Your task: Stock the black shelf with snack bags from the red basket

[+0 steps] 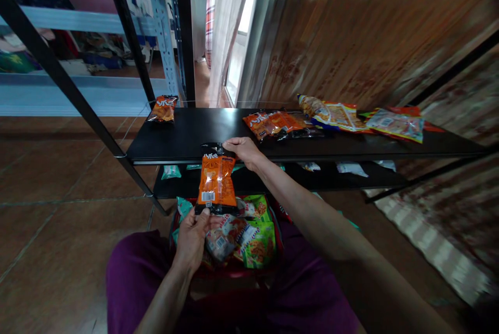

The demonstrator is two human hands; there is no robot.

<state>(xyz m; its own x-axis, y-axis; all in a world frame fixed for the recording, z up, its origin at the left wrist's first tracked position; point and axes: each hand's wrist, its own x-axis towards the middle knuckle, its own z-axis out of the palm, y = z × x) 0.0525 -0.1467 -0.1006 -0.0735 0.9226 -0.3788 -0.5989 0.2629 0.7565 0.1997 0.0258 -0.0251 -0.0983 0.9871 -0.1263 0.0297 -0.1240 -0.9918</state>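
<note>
Black shelf, snack bags on top, packed red basket in front, hands pinching an orange bag

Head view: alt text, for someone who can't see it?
Left hand and right hand hold an orange-black snack packet by its bottom and top ends, respectively. Other packets lie in a red container below; ahead, a black shelf bears more.

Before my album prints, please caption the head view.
Left hand and right hand hold an orange packet by a black shelf, a filled basket below.
</note>
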